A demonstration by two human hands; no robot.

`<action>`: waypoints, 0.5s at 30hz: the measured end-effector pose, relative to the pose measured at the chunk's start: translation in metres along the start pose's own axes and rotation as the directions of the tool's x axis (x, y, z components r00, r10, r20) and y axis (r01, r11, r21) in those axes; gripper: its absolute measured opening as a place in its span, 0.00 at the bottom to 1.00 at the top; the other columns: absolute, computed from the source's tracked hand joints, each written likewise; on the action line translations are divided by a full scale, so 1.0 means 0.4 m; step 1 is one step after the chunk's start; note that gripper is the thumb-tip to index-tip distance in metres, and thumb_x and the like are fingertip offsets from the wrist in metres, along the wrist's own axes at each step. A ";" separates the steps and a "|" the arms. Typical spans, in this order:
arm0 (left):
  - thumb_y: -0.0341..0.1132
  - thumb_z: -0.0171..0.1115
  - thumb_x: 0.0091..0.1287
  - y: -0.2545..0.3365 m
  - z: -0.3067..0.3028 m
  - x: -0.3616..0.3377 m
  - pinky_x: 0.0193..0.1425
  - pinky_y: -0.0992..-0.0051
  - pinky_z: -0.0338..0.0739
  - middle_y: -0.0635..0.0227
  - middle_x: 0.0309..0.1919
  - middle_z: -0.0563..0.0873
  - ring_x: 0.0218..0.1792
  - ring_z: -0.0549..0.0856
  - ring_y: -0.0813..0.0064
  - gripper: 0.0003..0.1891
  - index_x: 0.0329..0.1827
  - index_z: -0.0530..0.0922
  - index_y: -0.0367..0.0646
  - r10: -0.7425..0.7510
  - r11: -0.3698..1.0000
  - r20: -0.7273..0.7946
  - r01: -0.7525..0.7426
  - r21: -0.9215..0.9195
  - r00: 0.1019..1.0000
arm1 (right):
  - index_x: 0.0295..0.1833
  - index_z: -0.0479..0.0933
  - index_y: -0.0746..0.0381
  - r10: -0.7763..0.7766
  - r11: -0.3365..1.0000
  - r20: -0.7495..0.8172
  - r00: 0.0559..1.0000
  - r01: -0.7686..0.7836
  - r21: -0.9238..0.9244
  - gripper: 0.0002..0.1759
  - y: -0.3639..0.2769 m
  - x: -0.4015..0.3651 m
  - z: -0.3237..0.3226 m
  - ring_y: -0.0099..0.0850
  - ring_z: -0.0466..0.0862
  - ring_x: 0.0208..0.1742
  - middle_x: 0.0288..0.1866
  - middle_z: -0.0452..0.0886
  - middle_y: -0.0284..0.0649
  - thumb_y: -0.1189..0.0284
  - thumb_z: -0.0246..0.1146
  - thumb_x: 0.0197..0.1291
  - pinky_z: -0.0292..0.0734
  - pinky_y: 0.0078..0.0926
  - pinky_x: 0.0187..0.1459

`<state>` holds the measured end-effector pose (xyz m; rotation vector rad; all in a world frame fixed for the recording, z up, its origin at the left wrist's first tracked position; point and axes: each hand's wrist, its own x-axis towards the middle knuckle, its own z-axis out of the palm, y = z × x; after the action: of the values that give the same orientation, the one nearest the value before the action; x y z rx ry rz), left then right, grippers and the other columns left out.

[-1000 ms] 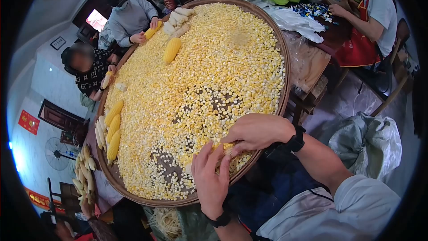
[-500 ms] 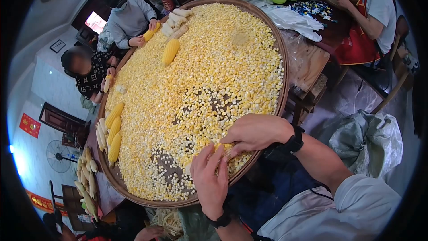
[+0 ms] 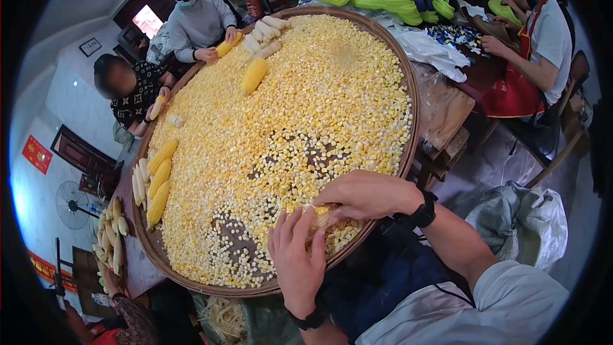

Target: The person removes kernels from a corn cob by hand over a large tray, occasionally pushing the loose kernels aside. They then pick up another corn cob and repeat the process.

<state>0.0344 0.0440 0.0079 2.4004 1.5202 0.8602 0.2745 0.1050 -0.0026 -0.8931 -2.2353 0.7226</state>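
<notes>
Near the front rim of a big round tray (image 3: 279,290) of loose corn kernels (image 3: 281,102), both my hands are on one corn cob (image 3: 321,216). Part of the cob is stripped pale and part still bears yellow kernels; my fingers cover much of it. My left hand (image 3: 297,257) curls over its near left end. From the right, my right hand (image 3: 361,197) presses thumb and fingers against the cob. Dark bands circle both my wrists. Kernels lie all around my hands, with the brown tray bottom showing in patches.
Whole yellow cobs (image 3: 160,179) lie at the tray's left edge, another cob (image 3: 254,76) toward the back beside stripped cobs (image 3: 268,28). Two people (image 3: 201,22) handle cobs across the tray. Green clogs (image 3: 383,0) and a seated person (image 3: 549,45) are at right, above a woven sack (image 3: 520,223).
The view has shifted slightly. My fingers have moved on the cob, and more of its yellow kernels show between my hands. At lower left, a person's arm now reaches toward the piled cobs.
</notes>
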 end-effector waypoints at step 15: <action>0.38 0.74 0.79 0.008 -0.011 0.009 0.81 0.53 0.70 0.61 0.65 0.89 0.68 0.85 0.56 0.19 0.71 0.90 0.52 -0.006 0.999 0.041 0.008 -0.044 0.999 | 0.55 0.88 0.64 0.118 0.993 0.114 0.986 -0.116 -0.022 0.17 -0.019 0.007 -0.012 0.57 0.90 0.55 0.47 0.91 0.52 0.68 0.79 0.64 0.82 0.54 0.56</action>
<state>0.0354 0.0449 0.0143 2.3654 1.4788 0.8295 0.2732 0.1033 0.0065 -1.0206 -2.3067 0.8314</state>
